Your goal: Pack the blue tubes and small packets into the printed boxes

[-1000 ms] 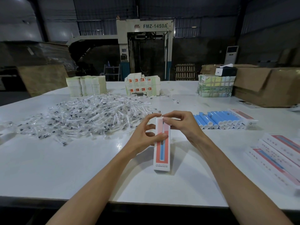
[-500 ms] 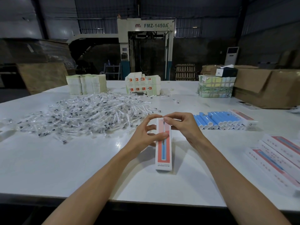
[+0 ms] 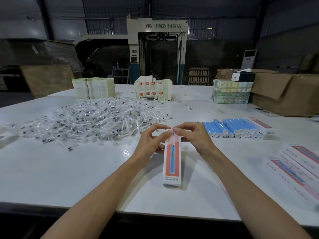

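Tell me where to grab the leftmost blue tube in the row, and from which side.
Take the leftmost blue tube by its near, white-capped end, coming from the left. It lies flat, packed against its neighbours on the right, so only its left flank and near end look free.

Grey FMZ-1450A machine (image 3: 164,25) behind white table (image 3: 69,178); brown cardboard cartons (image 3: 284,95) far right.
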The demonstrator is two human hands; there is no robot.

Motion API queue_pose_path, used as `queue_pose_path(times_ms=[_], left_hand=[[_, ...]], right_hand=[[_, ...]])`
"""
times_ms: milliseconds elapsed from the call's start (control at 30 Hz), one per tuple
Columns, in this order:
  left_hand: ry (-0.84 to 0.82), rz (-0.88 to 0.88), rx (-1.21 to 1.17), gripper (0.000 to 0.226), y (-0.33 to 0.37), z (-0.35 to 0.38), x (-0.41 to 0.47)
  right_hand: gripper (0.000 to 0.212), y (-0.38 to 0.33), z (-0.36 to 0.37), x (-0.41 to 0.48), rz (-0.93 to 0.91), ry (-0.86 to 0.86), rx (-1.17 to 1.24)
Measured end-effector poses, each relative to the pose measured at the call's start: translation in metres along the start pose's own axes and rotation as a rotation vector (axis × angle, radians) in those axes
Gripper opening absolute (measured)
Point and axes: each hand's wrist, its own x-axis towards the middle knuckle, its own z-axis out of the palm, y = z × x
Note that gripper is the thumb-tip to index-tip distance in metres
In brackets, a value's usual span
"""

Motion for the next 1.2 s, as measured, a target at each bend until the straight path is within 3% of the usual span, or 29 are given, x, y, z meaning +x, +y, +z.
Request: queue_pose_path(times_ms=[167, 267, 367, 533, 600, 733, 933, 1067, 1200], left_hand=[[0.011, -0.018, -0.008, 0.030, -0.006, 0.000, 0.002], [0.062, -0.057, -0.032, 0.029, -0.010, 0.004, 0.006], [0.123, -0.080, -0.099, 0.039, -0.011, 0.002, 0.009], [0.176, -0.071, -0.221, 0.039, -0.015, -0.005, 0.011], [0.167, -0.077, -0.268, 0.039, -0.015, -0.004, 0.012], [0.073, -0.098, -0.287, 0.033, -0.017, -0.001, 0.012], [-0.082, -0.055, -0.074, 0.022, -0.020, 0.002, 0.003], [-0.093, -0.078, 0.002, 0.021, -0.024, -0.001, 0.000], [-0.090, -0.058, 0.072, 0.019, -0.024, 0.000, 0.001]], right_hand=[[0.012, 0.003, 0.002, 0.000, 0.030, -0.008, 0.003], [0.015, 0.004, 0.011, -0.001, 0.080, 0.077, -0.080], [0.042, -0.001, 0.020, -0.003, 0.095, 0.141, -0.315], [0.080, -0.004, 0.035, -0.017, 0.057, -0.139, -0.694], [0.086, -0.001, 0.039, -0.022, -0.015, -0.167, -0.903], [0.070, 0.000, 0.040, -0.031, -0.133, -0.058, -1.168], [0.065, -0.016, 0.014, -0.048, 0.006, -0.026, -1.132], [0.054, -0.047, -0.045, -0.054, 0.038, 0.131, -1.103], [0.050, -0.076, -0.135, -0.068, 0.173, 0.298, -1.271]])
